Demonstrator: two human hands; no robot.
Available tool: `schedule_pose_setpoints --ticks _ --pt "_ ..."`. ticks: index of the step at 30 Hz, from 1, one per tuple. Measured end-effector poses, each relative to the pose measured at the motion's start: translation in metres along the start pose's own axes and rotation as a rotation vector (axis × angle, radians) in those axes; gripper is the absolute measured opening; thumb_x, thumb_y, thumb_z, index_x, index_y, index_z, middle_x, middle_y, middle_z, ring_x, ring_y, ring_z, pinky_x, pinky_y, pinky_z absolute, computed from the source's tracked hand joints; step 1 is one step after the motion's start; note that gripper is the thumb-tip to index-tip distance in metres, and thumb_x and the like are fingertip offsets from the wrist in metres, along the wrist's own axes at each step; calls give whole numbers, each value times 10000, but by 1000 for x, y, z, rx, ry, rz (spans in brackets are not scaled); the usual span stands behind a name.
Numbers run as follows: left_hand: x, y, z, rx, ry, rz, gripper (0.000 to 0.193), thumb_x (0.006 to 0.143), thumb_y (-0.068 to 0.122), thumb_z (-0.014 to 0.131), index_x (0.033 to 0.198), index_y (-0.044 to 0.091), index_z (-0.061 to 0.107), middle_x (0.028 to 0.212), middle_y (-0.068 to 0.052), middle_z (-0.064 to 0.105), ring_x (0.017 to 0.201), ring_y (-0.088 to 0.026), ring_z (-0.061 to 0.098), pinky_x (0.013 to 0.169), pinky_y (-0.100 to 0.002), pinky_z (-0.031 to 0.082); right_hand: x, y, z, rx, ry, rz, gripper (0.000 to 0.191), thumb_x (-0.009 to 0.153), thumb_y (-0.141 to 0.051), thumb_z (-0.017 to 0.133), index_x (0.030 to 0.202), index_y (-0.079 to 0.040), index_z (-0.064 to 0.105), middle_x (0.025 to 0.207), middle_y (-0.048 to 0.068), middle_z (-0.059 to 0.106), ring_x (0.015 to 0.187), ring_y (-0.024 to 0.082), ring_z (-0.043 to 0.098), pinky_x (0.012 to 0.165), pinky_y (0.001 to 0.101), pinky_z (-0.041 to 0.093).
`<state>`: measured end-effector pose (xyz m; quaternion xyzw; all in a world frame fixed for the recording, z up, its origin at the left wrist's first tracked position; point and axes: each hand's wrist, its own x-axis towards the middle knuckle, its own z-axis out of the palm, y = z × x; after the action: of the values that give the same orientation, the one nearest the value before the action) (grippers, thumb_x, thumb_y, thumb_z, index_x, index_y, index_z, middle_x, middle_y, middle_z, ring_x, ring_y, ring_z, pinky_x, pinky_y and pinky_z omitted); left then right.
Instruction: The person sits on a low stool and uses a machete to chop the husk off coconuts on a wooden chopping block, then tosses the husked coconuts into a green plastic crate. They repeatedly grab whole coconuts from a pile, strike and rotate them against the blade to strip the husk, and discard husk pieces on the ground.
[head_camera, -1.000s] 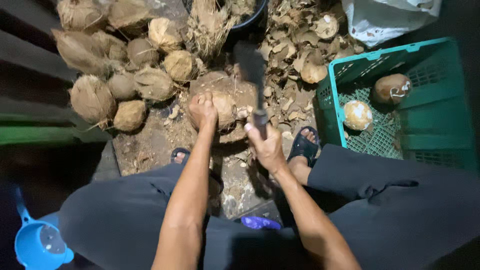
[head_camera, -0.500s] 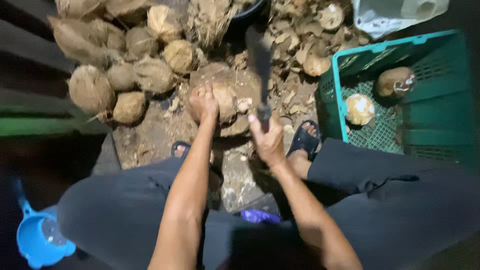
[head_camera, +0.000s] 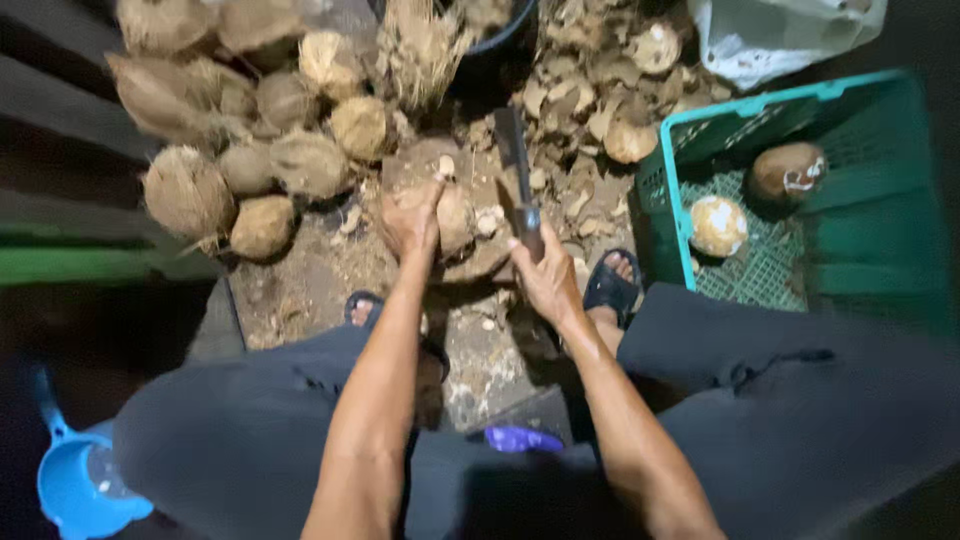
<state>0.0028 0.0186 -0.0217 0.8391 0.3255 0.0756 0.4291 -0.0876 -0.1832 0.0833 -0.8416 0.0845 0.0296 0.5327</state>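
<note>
Husking on a dim, husk-strewn floor

Resting on the wooden block (head_camera: 470, 262), the coconut (head_camera: 452, 218) sits under the closed left hand (head_camera: 408, 215). Beside it, the right hand (head_camera: 545, 280) clamps a cleaver (head_camera: 514, 165). Right of the block stands a green crate (head_camera: 880, 250).

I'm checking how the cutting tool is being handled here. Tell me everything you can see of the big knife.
The big knife is a cleaver-like chopper with a long, broad, dark blade, seemingly metal. The right hand grips its handle, which is mostly hidden in the fist. The blade points up and away from the person, tilted slightly, above the wooden chopping block and husk scraps. It sits just right of the coconut that the left hand steadies. Motion blur hides its edge, and whether it touches the coconut is unclear.
</note>
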Motion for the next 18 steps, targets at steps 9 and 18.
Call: schedule_pose_setpoints --ticks 9,18 --pt "11 -7 -5 -177 -186 78 405 808 403 758 976 49 657 928 -145 682 861 -302 627 799 -472 508 -12 -8 2 137 -94 -64 491 1021 -400 606 1370 -58 555 856 19 619 742 177 597 667 384 489" --pt "9 5 -2 -201 -85 0 419 872 418 706 1010 23 713 969 -203 738 872 -282 681 804 -447 506 -17 -8 3 33 22 -9 391 987 -412 626 1083 -35 669 707 43 619 638 142 573 592 360 482"
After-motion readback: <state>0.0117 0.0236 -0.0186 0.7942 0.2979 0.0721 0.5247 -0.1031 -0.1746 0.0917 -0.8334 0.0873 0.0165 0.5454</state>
